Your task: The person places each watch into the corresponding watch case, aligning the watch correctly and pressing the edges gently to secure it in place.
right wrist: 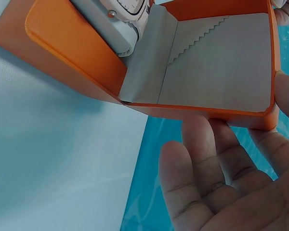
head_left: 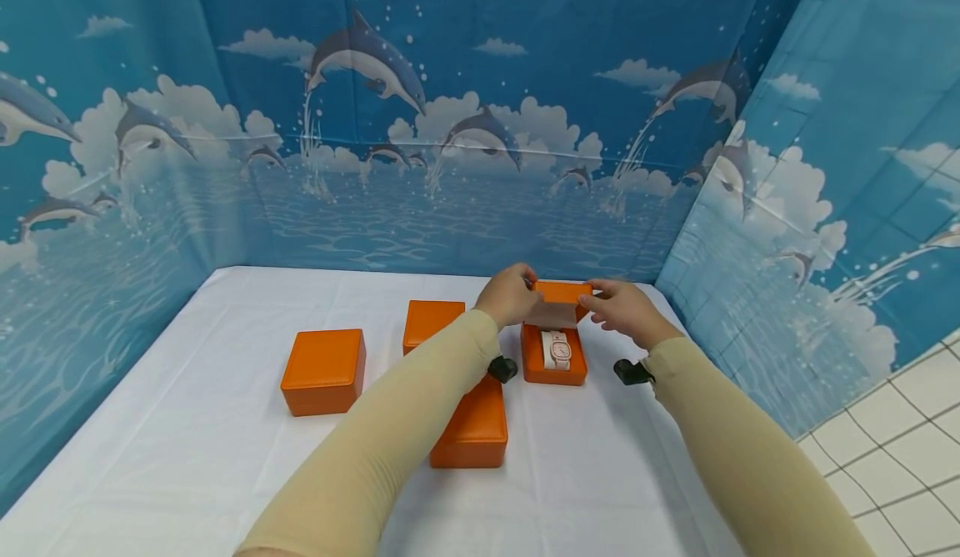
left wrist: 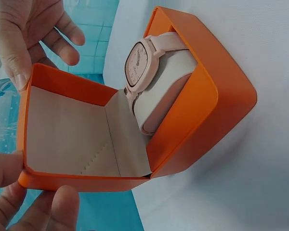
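An orange watch box stands on the white cloth with its hinged lid raised, showing a pale lining. Inside, a light pink watch is wrapped round a cushion. My left hand pinches one front corner of the lid, thumb on the rim and fingers along the side. At the opposite corner, my right hand pinches the lid too; the right wrist view shows its thumb at the rim and its fingertips against the side wall.
Closed orange boxes sit to the left: one box apart on its own, another box further back, and a nearer box partly behind my left sleeve. A dolphin-print curtain hangs along the table's back edge.
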The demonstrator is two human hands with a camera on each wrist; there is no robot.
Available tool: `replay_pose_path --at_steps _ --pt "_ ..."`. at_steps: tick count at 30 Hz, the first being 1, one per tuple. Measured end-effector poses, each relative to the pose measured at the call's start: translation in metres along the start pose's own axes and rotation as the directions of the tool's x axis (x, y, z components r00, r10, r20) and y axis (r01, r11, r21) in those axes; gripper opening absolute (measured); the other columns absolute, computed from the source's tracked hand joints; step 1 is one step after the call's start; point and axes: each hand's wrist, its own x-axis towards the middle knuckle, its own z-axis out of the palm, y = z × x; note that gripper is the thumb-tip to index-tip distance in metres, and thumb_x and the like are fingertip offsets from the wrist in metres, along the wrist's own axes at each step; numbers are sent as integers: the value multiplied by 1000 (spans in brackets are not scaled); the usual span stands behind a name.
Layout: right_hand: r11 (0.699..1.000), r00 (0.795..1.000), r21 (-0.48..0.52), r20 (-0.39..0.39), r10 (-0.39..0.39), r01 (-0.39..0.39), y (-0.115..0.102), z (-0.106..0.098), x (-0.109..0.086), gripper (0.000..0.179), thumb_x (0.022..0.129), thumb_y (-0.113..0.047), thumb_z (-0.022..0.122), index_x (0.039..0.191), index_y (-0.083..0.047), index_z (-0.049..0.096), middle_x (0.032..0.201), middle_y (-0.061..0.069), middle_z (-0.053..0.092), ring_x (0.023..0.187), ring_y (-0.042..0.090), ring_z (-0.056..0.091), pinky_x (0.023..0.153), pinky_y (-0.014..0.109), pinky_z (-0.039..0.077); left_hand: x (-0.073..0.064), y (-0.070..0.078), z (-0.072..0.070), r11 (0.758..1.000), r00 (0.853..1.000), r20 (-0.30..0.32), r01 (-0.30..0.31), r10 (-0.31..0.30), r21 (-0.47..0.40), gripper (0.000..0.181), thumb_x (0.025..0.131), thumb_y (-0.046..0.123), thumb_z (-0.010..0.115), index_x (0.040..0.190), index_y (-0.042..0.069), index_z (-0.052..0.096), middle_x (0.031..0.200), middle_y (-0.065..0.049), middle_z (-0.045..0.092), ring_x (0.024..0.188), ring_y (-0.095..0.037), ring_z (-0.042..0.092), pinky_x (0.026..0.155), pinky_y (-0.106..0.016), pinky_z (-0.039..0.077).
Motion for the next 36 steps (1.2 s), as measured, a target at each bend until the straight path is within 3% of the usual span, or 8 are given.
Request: replay_pose_path --at_steps 9,18,28,36 --pt "1000 1000 -30 13 2 -1 1 0 -3 70 109 -43 56 166 -9 32 155 26 51 126 39 63 108 50 55 -3 -1 -2 1000 999 28 -15 14 20 40 106 25 63 145 17 61 137 -4 65 112 -21 65 97 -40 58" --pt "998 999 -66 41 3 -1 1 -2 -10 69 108 -40 59 165 -9 35 153 25 55 119 36 65 102 47 59 0 -4 -2 1000 997 73 17 -17 6 40 101 25 68 141 19 64 137 -4 67 98 -21 62 83 -36 53" --pt "996 999 -85 53 6 -2 1 0 -10 69 108 -39 61 164 -9 36 154 26 53 123 40 63 108 51 55 7 -7 3 995 992 97 71 -77 67 45 102 39 70 144 23 65 148 -2 63 124 -21 64 103 -42 57" --pt "995 997 -95 80 -8 16 4 -1 -9 69 108 -37 62 164 -8 35 156 28 50 123 42 62 108 52 55 4 -7 3 994 992 106 63 -72 86 43 102 40 70 141 22 67 142 -2 67 126 -22 64 105 -43 56"
